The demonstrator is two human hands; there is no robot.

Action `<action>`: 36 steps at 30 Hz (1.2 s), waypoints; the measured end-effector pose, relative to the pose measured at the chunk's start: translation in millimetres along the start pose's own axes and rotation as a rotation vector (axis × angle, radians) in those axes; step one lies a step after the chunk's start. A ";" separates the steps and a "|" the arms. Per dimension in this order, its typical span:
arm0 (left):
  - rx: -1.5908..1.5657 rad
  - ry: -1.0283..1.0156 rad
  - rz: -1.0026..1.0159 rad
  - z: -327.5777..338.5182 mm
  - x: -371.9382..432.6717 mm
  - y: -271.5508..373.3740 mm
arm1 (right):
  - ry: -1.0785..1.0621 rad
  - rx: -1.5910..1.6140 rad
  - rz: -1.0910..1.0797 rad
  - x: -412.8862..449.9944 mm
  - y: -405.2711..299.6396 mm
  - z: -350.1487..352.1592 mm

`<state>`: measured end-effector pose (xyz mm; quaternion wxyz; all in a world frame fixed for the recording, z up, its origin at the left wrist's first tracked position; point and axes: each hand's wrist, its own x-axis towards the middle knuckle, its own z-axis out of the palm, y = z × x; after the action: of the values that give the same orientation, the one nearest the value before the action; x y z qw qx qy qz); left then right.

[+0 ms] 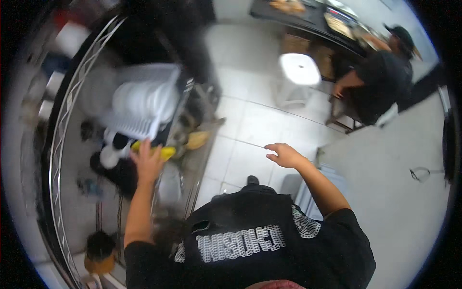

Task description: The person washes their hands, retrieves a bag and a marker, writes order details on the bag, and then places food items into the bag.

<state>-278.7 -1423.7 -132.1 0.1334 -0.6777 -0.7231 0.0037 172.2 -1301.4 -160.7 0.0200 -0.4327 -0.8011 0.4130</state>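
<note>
My left hand [147,164] reaches over the metal sink counter, its fingers at a yellow cloth or sponge-like item [166,153] beside the near end of a white dish rack [133,132]. Blur hides whether the fingers grip the yellow item. White plates [144,99] stand in the rack. Left of the hand are a white round container [109,157] and a black one [120,141]. My right hand [285,155] hangs in the air above the tiled floor, fingers slightly bent and apart, with nothing in it.
A white plastic stool [300,69] stands on the floor ahead. Another person [382,79] in a dark cap and shirt sits at the dark counter [310,27] at upper right. A wire shelf edge [56,159] runs down the left side. A pale crate-like object [325,184] lies beneath my right forearm.
</note>
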 end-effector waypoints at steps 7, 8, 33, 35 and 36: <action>0.225 -0.211 -0.012 44.7 1.0 -6.2 | 0.123 0.097 0.340 -72.1 94.0 -28.0; 0.219 -0.206 0.009 56.0 5.5 -4.1 | 0.094 0.021 0.323 -74.8 99.0 -29.4; -0.546 -0.884 -0.242 49.5 186.9 156.0 | 0.013 0.127 0.467 51.4 215.3 -96.5; -0.678 -0.828 -0.122 105.6 209.9 169.2 | -0.013 0.125 0.470 76.3 226.3 -117.7; -0.749 -0.793 -0.058 128.0 224.6 176.3 | -0.047 0.132 0.503 86.3 231.5 -125.9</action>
<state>-141.7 -1166.6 -246.2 -0.3999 -0.6052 -0.6883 -0.0027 323.9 -1093.2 -263.1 -0.0740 -0.6064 -0.6399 0.4662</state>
